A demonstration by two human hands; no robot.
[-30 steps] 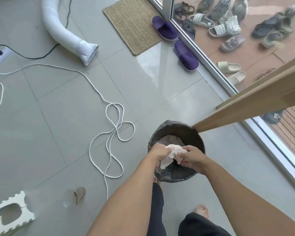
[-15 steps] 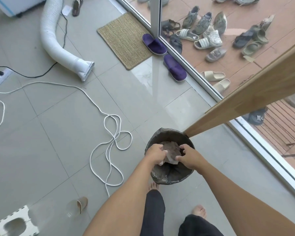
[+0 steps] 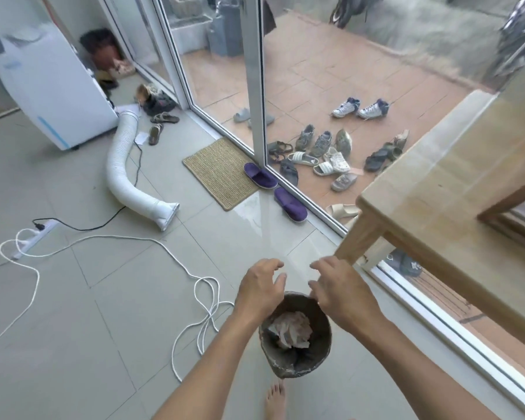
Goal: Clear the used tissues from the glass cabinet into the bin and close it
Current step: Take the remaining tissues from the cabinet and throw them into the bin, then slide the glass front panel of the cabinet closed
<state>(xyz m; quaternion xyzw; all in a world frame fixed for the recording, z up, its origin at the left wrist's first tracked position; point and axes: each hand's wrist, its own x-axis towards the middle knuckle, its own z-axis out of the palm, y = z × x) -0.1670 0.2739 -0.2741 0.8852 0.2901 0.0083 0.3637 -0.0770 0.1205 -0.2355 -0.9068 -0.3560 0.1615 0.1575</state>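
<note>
A small round bin (image 3: pixel 297 363) with a dark liner stands on the grey tiled floor just ahead of my bare foot (image 3: pixel 275 398). Crumpled white tissues (image 3: pixel 291 330) lie inside it. My left hand (image 3: pixel 259 287) hovers above the bin's far-left rim, fingers spread and curled, holding nothing. My right hand (image 3: pixel 338 291) hovers above the far-right rim, also open and empty. The glass cabinet is not in view.
A wooden table (image 3: pixel 437 201) juts in at the right, its leg near my right hand. A white rope (image 3: pixel 200 301) loops on the floor left of the bin. Farther off are a white duct hose (image 3: pixel 125 177), purple slippers (image 3: pixel 290 204), a doormat (image 3: pixel 222 172) and glass doors (image 3: pixel 255 86).
Both hands pushed the tissues down into the bin, then let go and lifted out empty. My view tilted up, so the bin now sits lower in frame.
</note>
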